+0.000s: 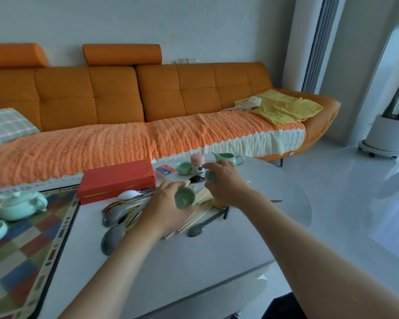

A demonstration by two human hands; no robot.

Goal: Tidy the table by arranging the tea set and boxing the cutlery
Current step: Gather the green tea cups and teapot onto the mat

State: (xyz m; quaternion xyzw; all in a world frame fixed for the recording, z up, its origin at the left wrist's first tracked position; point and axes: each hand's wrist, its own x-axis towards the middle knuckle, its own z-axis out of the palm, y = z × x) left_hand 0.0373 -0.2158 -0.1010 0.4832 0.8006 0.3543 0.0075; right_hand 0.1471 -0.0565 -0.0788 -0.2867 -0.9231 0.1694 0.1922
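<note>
An orange sofa (pixel 148 107) runs behind the white table (pixel 194 261), where a checked mat (pixel 32 238) carries a green teapot (pixel 19 204). A red box (pixel 116 179) sits beside heaped spoons (pixel 120 215) and chopsticks (pixel 198 215). The left hand (pixel 168 208) curls closed around one small green teacup (pixel 184 199); the right hand (pixel 226 183) grips another cup (pixel 209 176) above the cutlery.
</note>
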